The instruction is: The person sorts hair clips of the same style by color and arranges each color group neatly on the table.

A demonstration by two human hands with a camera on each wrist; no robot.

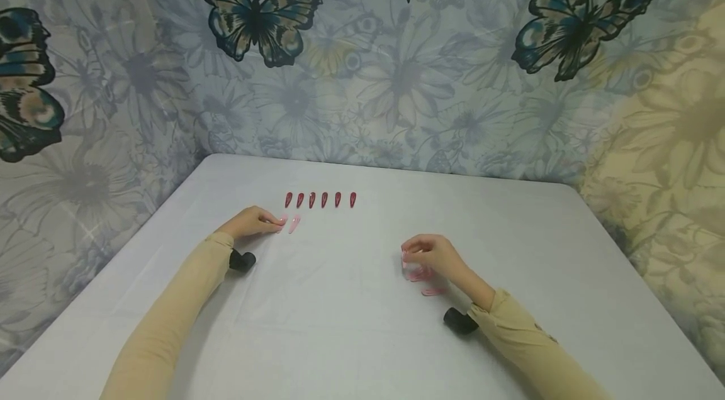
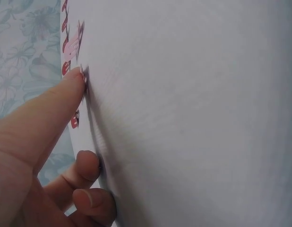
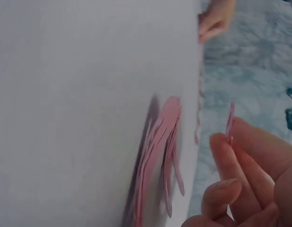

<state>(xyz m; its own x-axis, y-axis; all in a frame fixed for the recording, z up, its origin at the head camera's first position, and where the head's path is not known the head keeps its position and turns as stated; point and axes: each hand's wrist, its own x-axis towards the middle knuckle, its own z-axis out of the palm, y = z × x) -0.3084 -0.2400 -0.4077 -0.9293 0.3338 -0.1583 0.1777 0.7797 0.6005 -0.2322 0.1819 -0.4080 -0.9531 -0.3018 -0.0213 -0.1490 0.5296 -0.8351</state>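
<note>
My left hand [image 1: 249, 222] reaches to the far left part of the white table and pinches a pink snap hair clip [image 1: 282, 221] at the tabletop. Just to its right lies another pink clip [image 1: 294, 224]. Beyond these runs a row of several red snap hair clips [image 1: 312, 200], lying side by side. On the right, my right hand [image 1: 440, 256] is raised over a loose heap of pink clips [image 3: 161, 135]. Between its thumb and forefinger it holds a single pink clip [image 3: 230, 120], seen edge-on in the right wrist view.
A white cloth [image 1: 340, 337] covers the table. Behind it hangs a patterned curtain with butterflies [image 1: 256, 16]. Each wrist carries a black camera [image 1: 460, 321] close above the tabletop. One pink clip [image 1: 434, 292] lies at the near edge of the heap.
</note>
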